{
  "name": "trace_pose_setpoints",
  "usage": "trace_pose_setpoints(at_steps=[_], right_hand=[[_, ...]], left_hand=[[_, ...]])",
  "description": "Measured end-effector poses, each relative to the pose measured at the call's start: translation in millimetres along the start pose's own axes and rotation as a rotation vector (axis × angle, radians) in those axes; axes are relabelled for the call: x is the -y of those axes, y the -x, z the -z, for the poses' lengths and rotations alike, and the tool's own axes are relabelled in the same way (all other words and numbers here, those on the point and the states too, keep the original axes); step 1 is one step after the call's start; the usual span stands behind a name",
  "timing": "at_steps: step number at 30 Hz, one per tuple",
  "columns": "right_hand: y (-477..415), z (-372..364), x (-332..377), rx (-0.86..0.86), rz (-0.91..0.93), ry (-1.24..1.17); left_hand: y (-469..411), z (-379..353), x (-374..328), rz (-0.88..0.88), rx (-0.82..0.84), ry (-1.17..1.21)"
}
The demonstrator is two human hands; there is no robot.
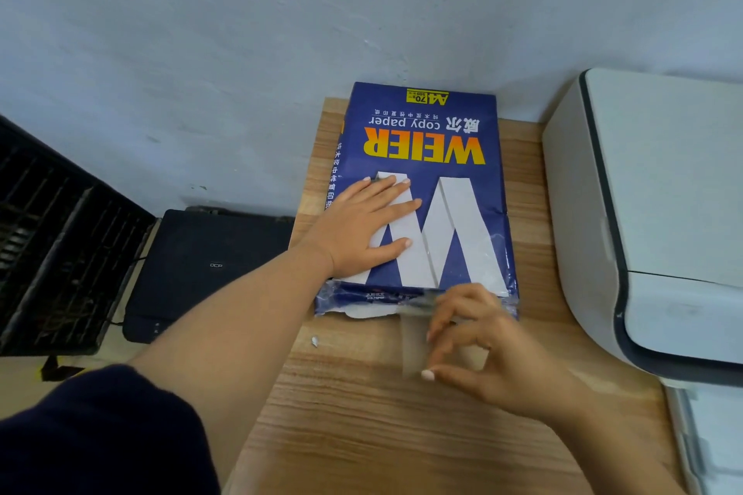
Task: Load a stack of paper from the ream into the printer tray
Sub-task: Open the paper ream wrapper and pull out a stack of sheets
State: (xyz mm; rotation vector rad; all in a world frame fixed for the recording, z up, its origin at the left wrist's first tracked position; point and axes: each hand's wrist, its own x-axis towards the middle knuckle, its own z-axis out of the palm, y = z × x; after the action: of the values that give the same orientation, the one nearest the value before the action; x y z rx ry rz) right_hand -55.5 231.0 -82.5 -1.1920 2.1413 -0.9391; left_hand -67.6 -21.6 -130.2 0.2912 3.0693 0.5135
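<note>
A blue ream of copy paper (426, 141) with orange "WEIER" lettering lies flat on the wooden table (362, 414), its near end torn and showing white sheets. My left hand (362, 225) rests palm down on the ream's left half, fingers spread. My right hand (478, 350) is at the ream's near end, its fingertips pinching a clear strip of tape (414, 338) that stretches from the wrapper toward me. The white printer (651, 189) stands at the right of the table, and part of its tray (707, 438) shows at the lower right.
A small white scrap (315, 341) lies on the table near the ream. Left of the table, lower down, sit a black device (201, 265) and a dark wire rack (52, 237). A pale wall is right behind the ream.
</note>
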Motion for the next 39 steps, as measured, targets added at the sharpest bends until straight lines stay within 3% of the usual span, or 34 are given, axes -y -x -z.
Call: trace_pose_setpoints(at_steps=[4, 8, 11, 13, 19, 24, 29, 35, 39], right_hand=[[17.7, -7.6, 2.4, -0.025, 0.046, 0.123], [29.9, 1.0, 6.4, -0.064, -0.067, 0.069], [20.6, 9.2, 1.5, -0.32, -0.134, 0.034], [5.0, 15.7, -9.1, -0.419, -0.186, 0.154], [-15.9, 18.0, -37.9, -0.179, -0.168, 0.417], [-14.5, 16.3, -41.1, -0.268, -0.023, 0.445], [-18.8, 24.8, -31.4, -0.333, -0.076, 0.267], [-28.4, 22.3, -25.6, -0.39, -0.094, 0.278], [-19.6, 14.4, -21.3, -0.353, 0.027, 0.332]], left_hand=[[0.2, 1.1, -1.6, 0.01, 0.001, -0.001], [4.7, -1.4, -7.0, 0.008, -0.105, 0.082], [11.6, -8.0, -16.0, -0.03, -0.218, 0.147], [18.8, -12.5, -23.8, -0.034, -0.207, 0.162], [39.8, -18.5, -31.4, -0.063, -0.13, 0.182], [40.5, -13.2, -31.1, -0.028, -0.076, 0.295], [39.3, -10.8, -31.7, -0.006, -0.071, 0.366], [36.7, -3.6, -29.4, 0.137, -0.092, 0.616], [34.8, -4.2, -27.9, 0.186, -0.073, 0.661]])
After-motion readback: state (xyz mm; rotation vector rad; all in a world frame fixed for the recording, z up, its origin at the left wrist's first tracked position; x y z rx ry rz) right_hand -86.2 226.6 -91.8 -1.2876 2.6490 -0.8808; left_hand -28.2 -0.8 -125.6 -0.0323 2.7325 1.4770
